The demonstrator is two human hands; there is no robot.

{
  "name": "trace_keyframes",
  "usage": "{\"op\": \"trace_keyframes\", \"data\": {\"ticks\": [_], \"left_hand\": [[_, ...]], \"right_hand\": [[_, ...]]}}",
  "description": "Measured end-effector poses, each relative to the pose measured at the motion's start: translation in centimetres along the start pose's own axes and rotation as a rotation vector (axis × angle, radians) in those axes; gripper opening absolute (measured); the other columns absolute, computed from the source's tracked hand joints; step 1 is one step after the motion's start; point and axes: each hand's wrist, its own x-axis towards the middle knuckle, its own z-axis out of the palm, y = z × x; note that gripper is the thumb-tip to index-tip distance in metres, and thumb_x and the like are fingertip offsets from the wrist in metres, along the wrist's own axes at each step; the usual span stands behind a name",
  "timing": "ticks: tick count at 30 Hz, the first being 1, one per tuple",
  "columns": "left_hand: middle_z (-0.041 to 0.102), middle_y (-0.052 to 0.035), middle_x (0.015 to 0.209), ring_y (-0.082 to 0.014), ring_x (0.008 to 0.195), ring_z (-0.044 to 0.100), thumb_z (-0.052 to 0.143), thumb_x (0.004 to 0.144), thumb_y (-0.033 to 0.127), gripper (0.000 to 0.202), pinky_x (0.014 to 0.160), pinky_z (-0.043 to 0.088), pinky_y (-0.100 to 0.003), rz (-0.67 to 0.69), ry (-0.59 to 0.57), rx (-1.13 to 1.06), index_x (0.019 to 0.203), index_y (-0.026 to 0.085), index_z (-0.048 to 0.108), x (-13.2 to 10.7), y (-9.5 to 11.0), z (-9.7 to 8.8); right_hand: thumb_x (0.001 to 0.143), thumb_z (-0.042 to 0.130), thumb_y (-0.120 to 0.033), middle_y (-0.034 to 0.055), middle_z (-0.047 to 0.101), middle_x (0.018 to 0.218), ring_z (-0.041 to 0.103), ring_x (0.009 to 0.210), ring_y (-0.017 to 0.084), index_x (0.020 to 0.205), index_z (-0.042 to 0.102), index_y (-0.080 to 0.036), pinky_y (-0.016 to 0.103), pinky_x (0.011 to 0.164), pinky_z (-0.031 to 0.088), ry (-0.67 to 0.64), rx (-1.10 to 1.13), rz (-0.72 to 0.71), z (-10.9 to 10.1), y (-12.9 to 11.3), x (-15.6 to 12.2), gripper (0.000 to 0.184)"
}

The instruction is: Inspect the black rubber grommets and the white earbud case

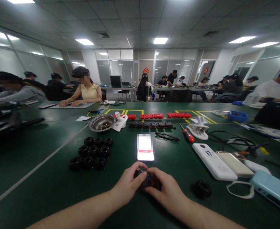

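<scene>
Both hands meet at the near middle of the green table point(46, 178). My left hand point(127, 183) and my right hand point(165, 189) are closed together around a small black round part point(146, 180), fingers pinching it from both sides. A lit phone point(145, 148) lies just beyond them. Several black rubber rings point(92, 154) are grouped to the left. One more black ring point(202, 189) lies alone to the right of my right hand.
Farther back sit a metal bowl point(102, 122), red and black strips point(151, 116), a red-handled screwdriver point(187, 133) and a white clip stand point(198, 128). White power banks point(213, 162), cables and a light blue case point(272, 189) lie right. People sit at tables around.
</scene>
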Motion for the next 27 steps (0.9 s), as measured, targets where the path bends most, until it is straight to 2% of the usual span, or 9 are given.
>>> {"op": "trace_keyframes", "data": {"ticks": [2, 5, 8, 10, 12, 15, 20, 24, 27], "left_hand": [[0.05, 0.0008, 0.073, -0.0125, 0.062, 0.049, 0.042, 0.08, 0.041, 0.028, 0.057, 0.04, -0.024, 0.016, 0.02, -0.016, 0.095, 0.018, 0.046, -0.24, 0.11, 0.07], [0.05, -0.0006, 0.08, -0.0142, 0.069, 0.05, 0.041, 0.08, 0.038, 0.028, 0.062, 0.042, -0.026, 0.051, 0.071, -0.003, 0.102, 0.02, 0.041, -0.5, -0.08, 0.2], [0.05, -0.0029, 0.091, -0.0174, 0.085, 0.05, 0.045, 0.079, 0.032, 0.032, 0.077, 0.039, -0.031, 0.082, 0.071, 0.097, 0.108, 0.021, 0.039, -0.44, -0.31, 0.19], [0.05, -0.0034, 0.093, -0.018, 0.087, 0.049, 0.045, 0.079, 0.032, 0.031, 0.078, 0.038, -0.031, 0.052, 0.065, 0.12, 0.107, 0.021, 0.041, -0.27, -0.25, 0.14], [0.051, -0.0029, 0.088, -0.0169, 0.078, 0.05, 0.044, 0.079, 0.037, 0.031, 0.068, 0.041, -0.029, -0.012, 0.032, 0.087, 0.105, 0.02, 0.042, -0.12, -0.02, 0.12], [0.051, -0.0011, 0.079, -0.0151, 0.068, 0.05, 0.045, 0.078, 0.04, 0.029, 0.06, 0.04, -0.026, -0.044, -0.034, 0.063, 0.099, 0.019, 0.045, -0.15, 0.38, 0.19], [0.049, -0.0009, 0.086, -0.0168, 0.081, 0.048, 0.049, 0.076, 0.029, 0.031, 0.073, 0.038, -0.03, 0.016, 0.034, 0.104, 0.105, 0.021, 0.041, -0.59, 0.23, 0.23], [0.048, -0.0008, 0.088, -0.0169, 0.083, 0.047, 0.048, 0.075, 0.03, 0.035, 0.076, 0.036, -0.03, -0.003, 0.01, 0.008, 0.108, 0.022, 0.04, -0.44, -0.07, 0.0], [0.05, -0.001, 0.084, -0.016, 0.076, 0.048, 0.042, 0.078, 0.039, 0.034, 0.068, 0.037, -0.028, -0.053, -0.022, -0.033, 0.107, 0.02, 0.042, -0.09, -0.01, -0.11]], "right_hand": [[0.066, 0.065, -0.027, -0.0008, 0.057, 0.079, 0.052, 0.067, 0.014, 0.103, 0.048, -0.021, 0.022, 0.058, 0.038, 0.021, -0.004, 0.023, -0.01, -0.12, -0.12, 0.041], [0.078, 0.051, -0.036, -0.0011, 0.055, 0.068, 0.049, 0.059, 0.013, 0.081, 0.052, -0.018, 0.022, 0.054, 0.036, -0.002, -0.06, 0.045, 0.04, -0.01, -0.1, 0.018], [0.082, 0.044, -0.035, -0.0001, 0.054, 0.063, 0.047, 0.058, 0.012, 0.065, 0.051, -0.016, 0.023, 0.053, 0.034, -0.028, -0.14, 0.037, 0.16, 0.25, 0.09, 0.027], [0.079, 0.05, -0.03, 0.0001, 0.055, 0.066, 0.048, 0.059, 0.013, 0.071, 0.053, -0.016, 0.023, 0.054, 0.035, -0.018, -0.134, 0.038, 0.22, 0.36, 0.19, 0.017], [0.075, 0.055, -0.024, -0.0002, 0.056, 0.07, 0.049, 0.062, 0.013, 0.083, 0.054, -0.018, 0.022, 0.055, 0.036, -0.006, -0.091, 0.04, 0.2, 0.35, 0.18, 0.01], [0.069, 0.061, -0.022, -0.0007, 0.057, 0.074, 0.051, 0.064, 0.014, 0.093, 0.052, -0.02, 0.022, 0.056, 0.037, 0.007, -0.049, 0.037, 0.07, 0.17, -0.06, 0.026], [0.077, 0.052, -0.035, -0.0011, 0.055, 0.07, 0.05, 0.06, 0.013, 0.093, 0.05, -0.02, 0.023, 0.055, 0.037, 0.013, -0.023, 0.015, -0.25, -0.21, -0.36, 0.022], [0.079, 0.049, -0.027, -0.0001, 0.056, 0.069, 0.051, 0.062, 0.014, 0.088, 0.052, -0.018, 0.024, 0.057, 0.038, -0.011, 0.019, 0.013, -0.34, -0.26, -0.2, 0.013], [0.074, 0.056, -0.022, -0.0001, 0.056, 0.072, 0.052, 0.064, 0.014, 0.095, 0.05, -0.018, 0.024, 0.058, 0.04, -0.007, 0.028, -0.007, -0.19, -0.2, -0.21, 0.023]]}}
